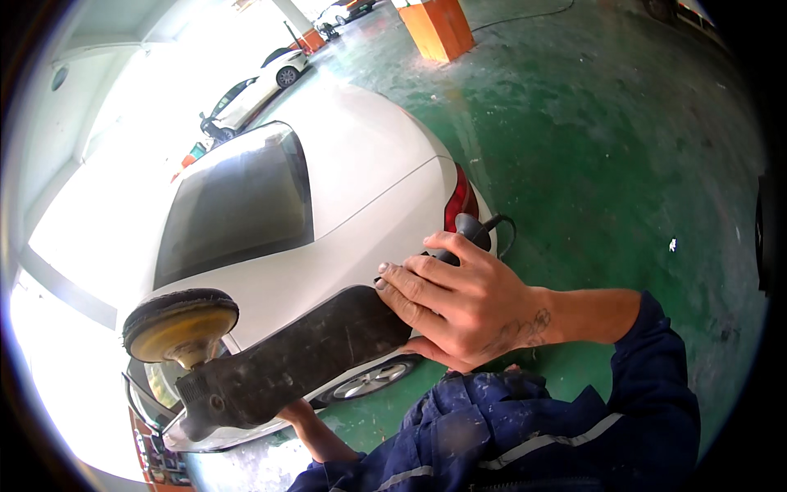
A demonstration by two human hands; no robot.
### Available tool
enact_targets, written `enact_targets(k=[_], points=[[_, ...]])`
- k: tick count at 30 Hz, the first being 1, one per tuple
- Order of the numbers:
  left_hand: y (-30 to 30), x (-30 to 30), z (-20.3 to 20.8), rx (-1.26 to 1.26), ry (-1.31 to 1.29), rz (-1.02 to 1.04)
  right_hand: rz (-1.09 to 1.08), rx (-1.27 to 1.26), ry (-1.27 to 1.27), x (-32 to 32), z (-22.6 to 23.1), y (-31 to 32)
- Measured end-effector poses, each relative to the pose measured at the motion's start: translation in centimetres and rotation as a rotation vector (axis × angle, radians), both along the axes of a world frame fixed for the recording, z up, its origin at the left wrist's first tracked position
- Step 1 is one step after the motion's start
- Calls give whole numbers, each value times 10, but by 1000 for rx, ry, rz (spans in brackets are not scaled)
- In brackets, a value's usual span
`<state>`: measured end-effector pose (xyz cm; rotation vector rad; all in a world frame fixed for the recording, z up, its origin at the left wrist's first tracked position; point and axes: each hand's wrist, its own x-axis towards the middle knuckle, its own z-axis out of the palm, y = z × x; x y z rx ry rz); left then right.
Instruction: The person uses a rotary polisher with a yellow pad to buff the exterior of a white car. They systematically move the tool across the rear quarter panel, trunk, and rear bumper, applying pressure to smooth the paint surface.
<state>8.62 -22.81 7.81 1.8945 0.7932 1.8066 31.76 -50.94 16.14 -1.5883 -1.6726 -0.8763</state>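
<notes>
A dark, scuffed car polisher [303, 353] is held up in front of me, tilted, its head to the left. Its round pad [180, 324], yellowish with a dark face, points upward. My right hand [459, 303] is closed over the tool's rear end, fingers lying across the body near the black grip. From below, my left hand [297, 412] supports the polisher near its head; the tool hides most of its fingers. Behind the tool stands a white car [369, 197], with a dark rear window [238, 205] and a red tail light [461, 201]. The pad appears apart from the bodywork.
A black cord [510, 234] loops from the polisher's rear end. The car's wheel [377, 379] shows below the tool. Farther off are another white car [254, 90] and an orange-based pillar [438, 29] on the green floor [590, 164]. Shelved items [160, 459] stand at lower left.
</notes>
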Motion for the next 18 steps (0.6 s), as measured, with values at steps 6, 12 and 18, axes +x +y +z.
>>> enact_targets(k=[6, 12, 18], points=[[-8, 11, 7, -27, -28, -22, -21, -36, 62, 0, -10, 6], [33, 1, -2, 81, -21, -38, -56, 32, 41, 1, -9, 16], [99, 7, 19, 318, 3, 20, -122, 23, -39, 4, 12, 24]])
